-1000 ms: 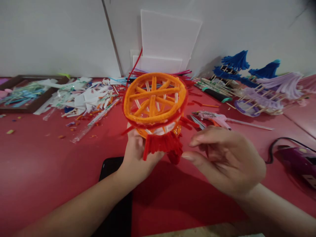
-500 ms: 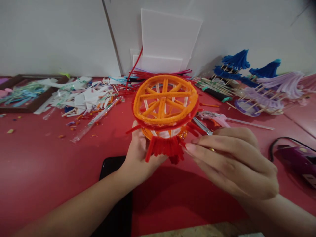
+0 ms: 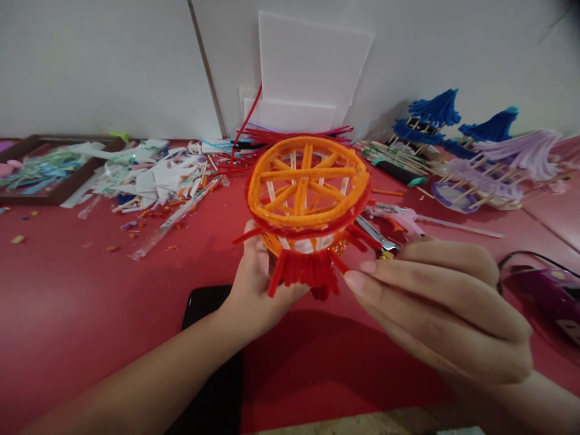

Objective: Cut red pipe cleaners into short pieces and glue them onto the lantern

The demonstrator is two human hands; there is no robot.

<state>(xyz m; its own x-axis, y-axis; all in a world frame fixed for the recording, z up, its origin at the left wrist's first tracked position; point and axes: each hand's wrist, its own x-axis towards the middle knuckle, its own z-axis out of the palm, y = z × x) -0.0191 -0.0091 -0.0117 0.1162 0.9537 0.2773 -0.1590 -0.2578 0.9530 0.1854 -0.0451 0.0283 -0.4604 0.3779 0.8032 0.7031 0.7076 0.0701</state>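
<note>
An orange and red pipe-cleaner structure, with a spoked round top and pale sticks beneath, is held above the red table. My left hand grips it from below on the left, its fingers partly hidden behind it. Short red pipe-cleaner pieces form a fringe at the near side. At the right end of that fringe, my right hand has thumb and finger together at the tip of a red piece that slants outward.
A black phone lies under my left forearm. Scissors and a pink glue gun lie right of the structure. White scraps are at the left, blue and lilac models at the right, and a purple device nearer.
My right hand has shifted slightly right, with its fingertips now at the outer end of the red piece. The structure has moved a little to the right.
</note>
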